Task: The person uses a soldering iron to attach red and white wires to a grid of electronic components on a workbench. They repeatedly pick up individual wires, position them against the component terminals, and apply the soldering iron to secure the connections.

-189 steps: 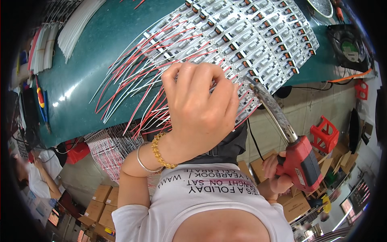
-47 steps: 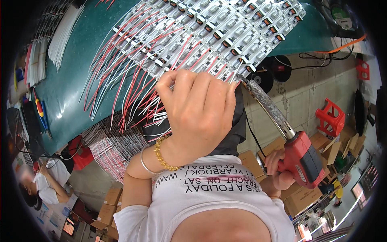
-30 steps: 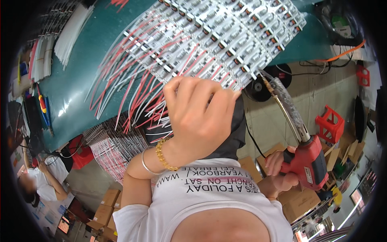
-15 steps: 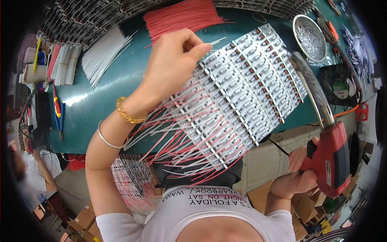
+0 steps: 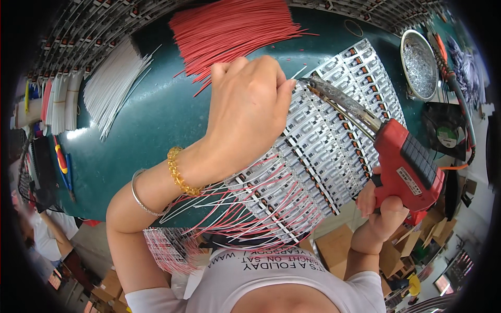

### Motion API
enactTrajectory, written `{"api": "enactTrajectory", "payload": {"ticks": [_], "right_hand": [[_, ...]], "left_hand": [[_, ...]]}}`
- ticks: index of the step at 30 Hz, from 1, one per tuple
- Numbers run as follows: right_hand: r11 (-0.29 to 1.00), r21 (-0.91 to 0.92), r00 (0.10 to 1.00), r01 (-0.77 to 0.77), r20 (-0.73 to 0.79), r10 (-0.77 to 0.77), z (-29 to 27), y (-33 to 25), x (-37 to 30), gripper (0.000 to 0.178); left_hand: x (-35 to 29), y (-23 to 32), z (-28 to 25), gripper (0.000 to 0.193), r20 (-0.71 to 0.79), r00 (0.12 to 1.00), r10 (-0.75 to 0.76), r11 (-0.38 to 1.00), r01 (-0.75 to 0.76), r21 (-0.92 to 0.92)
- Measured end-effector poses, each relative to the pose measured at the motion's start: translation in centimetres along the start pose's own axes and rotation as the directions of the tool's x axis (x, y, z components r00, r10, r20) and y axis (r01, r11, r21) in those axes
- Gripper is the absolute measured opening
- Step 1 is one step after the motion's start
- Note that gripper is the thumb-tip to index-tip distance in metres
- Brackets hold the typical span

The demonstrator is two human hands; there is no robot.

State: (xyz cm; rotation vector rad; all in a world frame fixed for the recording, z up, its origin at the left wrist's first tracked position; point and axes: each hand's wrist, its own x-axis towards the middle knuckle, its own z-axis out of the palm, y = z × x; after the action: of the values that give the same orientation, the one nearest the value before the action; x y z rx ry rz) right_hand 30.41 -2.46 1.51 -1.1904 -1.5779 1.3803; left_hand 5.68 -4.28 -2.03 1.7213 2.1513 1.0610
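Note:
A panel of many small circuit boards [image 5: 342, 125] lies slanted on the green bench, with red and white wires [image 5: 255, 206] fanning off its near left part. My left hand [image 5: 250, 104] is closed in a pinch at the panel's far left edge. From its fingertips a thin white wire [image 5: 299, 71] sticks out; the rest of it is hidden by the hand. My right hand [image 5: 383, 208] grips the handle of a red and black soldering gun [image 5: 409, 169]. The gun's dark tip reaches over the panel, close to my left fingertips; whether it touches the wire I cannot tell.
Red wires [image 5: 235, 31] lie in a heap at the back, with white wires [image 5: 112, 83] to their left. A metal bowl of shiny bits [image 5: 419, 65] and a black fan-like box [image 5: 446, 130] stand at the right. Pliers [image 5: 62, 164] lie far left. Another person [image 5: 49, 235] sits at left.
The soldering gun has swung up and left, bringing its tip from the panel's right side to my left fingertips. My left hand has shifted slightly right and nearer, still pinching.

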Motion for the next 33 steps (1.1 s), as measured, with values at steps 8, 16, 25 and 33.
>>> {"api": "enactTrajectory", "payload": {"ticks": [8, 16, 25, 33], "right_hand": [[0.992, 0.041, 0.987, -0.122, -0.100, 0.126, -0.6, -0.1, -1.4, 0.090], [0.999, -0.001, 0.997, 0.035, -0.063, -0.035, 0.1, -0.3, -1.1, 0.085], [0.997, 0.079, 0.997, -0.001, -0.075, 0.007, -0.2, -0.4, -1.6, 0.090], [0.998, 0.052, 0.996, -0.031, -0.083, 0.035, -0.7, 0.3, -2.1, 0.085]], "left_hand": [[0.0, -0.1, 0.0, 0.015, -0.016, 0.999, 0.032, 0.999, -0.032, 0.010], [0.1, -0.1, 0.0, 0.015, -0.023, 0.999, 0.027, 0.999, -0.026, 0.022], [0.7, -0.5, -1.7, 0.014, -0.089, 0.992, 0.093, 0.995, -0.095, -0.017], [0.1, 0.5, -2.3, 0.017, 0.208, 0.972, -0.113, 0.966, 0.156, -0.206]]}}
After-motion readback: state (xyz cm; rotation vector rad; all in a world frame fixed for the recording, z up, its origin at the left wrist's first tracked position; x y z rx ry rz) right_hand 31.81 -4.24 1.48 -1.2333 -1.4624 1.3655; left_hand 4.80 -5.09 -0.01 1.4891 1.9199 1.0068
